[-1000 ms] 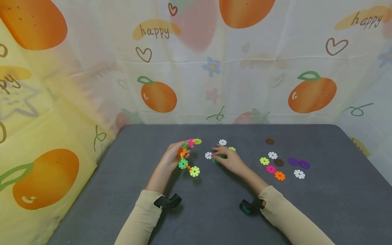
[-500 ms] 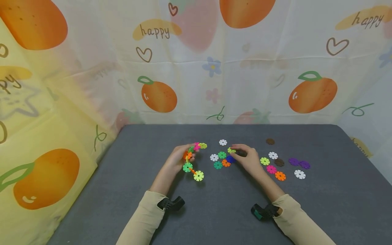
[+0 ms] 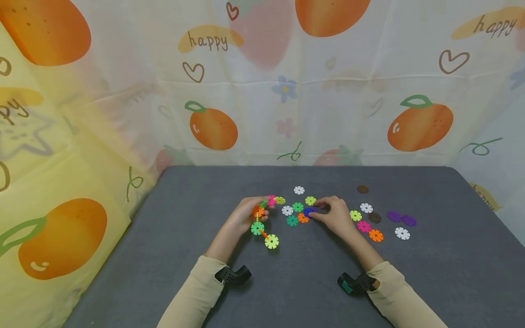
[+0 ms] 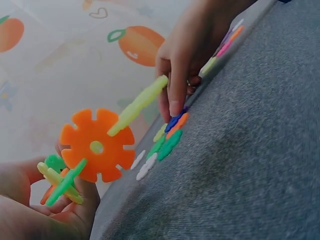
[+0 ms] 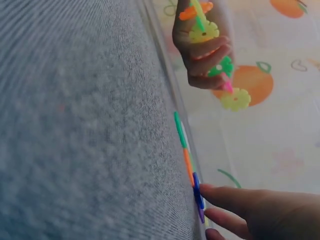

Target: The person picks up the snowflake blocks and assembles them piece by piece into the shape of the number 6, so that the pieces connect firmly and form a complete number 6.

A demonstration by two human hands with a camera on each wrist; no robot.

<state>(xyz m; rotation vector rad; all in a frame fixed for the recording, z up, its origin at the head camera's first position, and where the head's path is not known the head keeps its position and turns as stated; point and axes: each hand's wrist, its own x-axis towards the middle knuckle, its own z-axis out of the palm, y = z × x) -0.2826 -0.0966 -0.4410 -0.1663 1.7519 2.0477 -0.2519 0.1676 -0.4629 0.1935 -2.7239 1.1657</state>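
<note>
“happy” on a yellow-orange patch of the backdrop cloth, a second “happy” at upper right, a cut-off “py” at the left edge, faint, barely legible lettering right of the desk

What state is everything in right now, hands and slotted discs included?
Slotted-disc chain: linked, held off the table.
Left hand: gripping that chain.
Blue slotted disc: touched; flat or tilted unclear.
Right hand: fingertips on that blue disc; pinch unclear.
Purple slotted discs: flat, overlapping; joined or not unclear.
Brown slotted discs: flat, apart from each other.
White slotted discs: lying flat.
Remaining loose slotted discs: lying flat.
Wrist cameras: worn.
</note>
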